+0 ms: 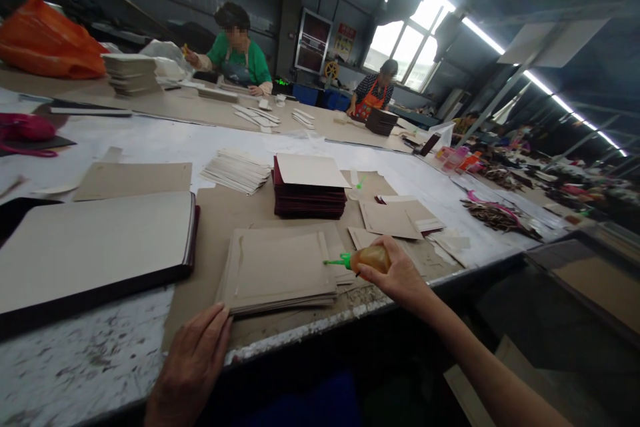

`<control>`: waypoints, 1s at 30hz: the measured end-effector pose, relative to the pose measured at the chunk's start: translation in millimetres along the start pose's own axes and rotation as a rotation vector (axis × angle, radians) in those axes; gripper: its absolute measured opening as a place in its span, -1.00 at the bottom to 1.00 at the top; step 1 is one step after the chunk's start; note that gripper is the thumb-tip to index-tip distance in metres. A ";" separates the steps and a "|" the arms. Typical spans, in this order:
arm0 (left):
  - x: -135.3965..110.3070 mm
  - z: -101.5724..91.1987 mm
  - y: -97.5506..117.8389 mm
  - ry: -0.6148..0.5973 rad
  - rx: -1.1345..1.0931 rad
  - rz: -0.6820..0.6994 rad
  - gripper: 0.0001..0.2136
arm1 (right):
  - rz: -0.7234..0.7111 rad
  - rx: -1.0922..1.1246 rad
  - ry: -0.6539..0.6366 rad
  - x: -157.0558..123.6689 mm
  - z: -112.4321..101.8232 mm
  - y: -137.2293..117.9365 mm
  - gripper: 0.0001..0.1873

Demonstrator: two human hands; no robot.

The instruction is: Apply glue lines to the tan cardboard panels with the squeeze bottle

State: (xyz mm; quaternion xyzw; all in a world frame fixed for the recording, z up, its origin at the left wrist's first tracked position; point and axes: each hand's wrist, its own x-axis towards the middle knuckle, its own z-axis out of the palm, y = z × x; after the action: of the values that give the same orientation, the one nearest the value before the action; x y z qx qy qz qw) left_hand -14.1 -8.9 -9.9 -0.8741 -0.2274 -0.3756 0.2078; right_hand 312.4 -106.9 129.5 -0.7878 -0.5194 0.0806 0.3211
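My right hand [395, 273] is closed around a small amber glue bottle [371, 256] with a green nozzle that points left over a stack of grey cardboard sheets [277, 270]. My left hand [193, 363] rests flat at the table's near edge, its fingertips touching the lower left corner of that stack. Behind the stack stands a pile of dark maroon covers [309, 199] topped by a pale card.
A large board with a maroon edge [90, 250] lies at left. Loose cards [390, 219] and a fanned pile of white strips [236, 170] lie further back. Two people work at the table's far side. An orange bag [45, 40] sits far left.
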 end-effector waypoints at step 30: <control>-0.6 2.6 -2.3 0.010 -0.006 0.001 -0.74 | 0.024 0.051 0.175 -4.5 21.7 -0.1 -0.63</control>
State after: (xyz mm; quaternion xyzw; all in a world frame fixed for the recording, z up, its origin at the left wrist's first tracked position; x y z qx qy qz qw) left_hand -14.3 -5.8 -11.6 -0.8730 -0.2249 -0.3805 0.2062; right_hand 300.3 -101.6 111.8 -0.7895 -0.4777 0.0287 0.3844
